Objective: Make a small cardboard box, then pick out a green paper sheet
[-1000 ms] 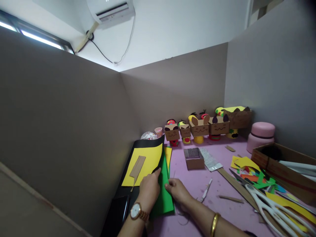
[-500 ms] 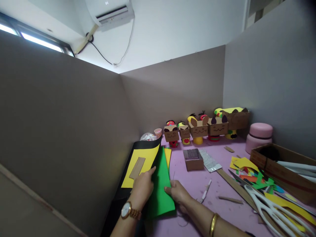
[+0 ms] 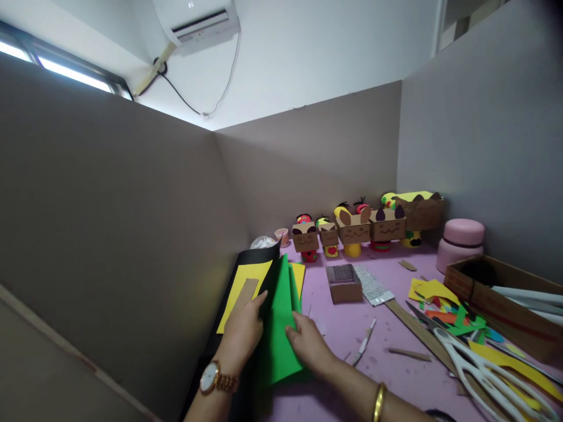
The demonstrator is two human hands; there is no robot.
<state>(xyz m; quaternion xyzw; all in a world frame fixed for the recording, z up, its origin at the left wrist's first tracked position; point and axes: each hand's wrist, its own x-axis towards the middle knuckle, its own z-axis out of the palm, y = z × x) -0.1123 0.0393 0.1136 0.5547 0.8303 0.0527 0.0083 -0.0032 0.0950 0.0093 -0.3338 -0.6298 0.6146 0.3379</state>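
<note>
My left hand (image 3: 243, 328), with a watch on its wrist, grips the curled edge of a black sheet (image 3: 257, 255). A yellow sheet (image 3: 234, 287) and a cardboard piece (image 3: 246, 291) lie on top of that black sheet; the hand partly covers them. My right hand (image 3: 311, 346), with a gold bangle on its wrist, pinches the right edge of a green sheet (image 3: 278, 328) between thumb and fingers. The green sheet is lifted and tilted, and more green shows behind it. Another yellow sheet (image 3: 298, 275) peeks out underneath.
Several cardboard-faced figures (image 3: 353, 230) line the back of the pink table. In the middle sit a small cardboard box (image 3: 345, 287) and a cutter (image 3: 365, 343). White scissors (image 3: 470, 363), paper scraps, a pink flask (image 3: 461, 246) and an open carton (image 3: 505, 316) occupy the right.
My left hand has moved left and bent the black sheet's edge leftward with the yellow sheet on it. My right hand has shifted slightly left and up, lifting the green sheet away from the layer behind.
</note>
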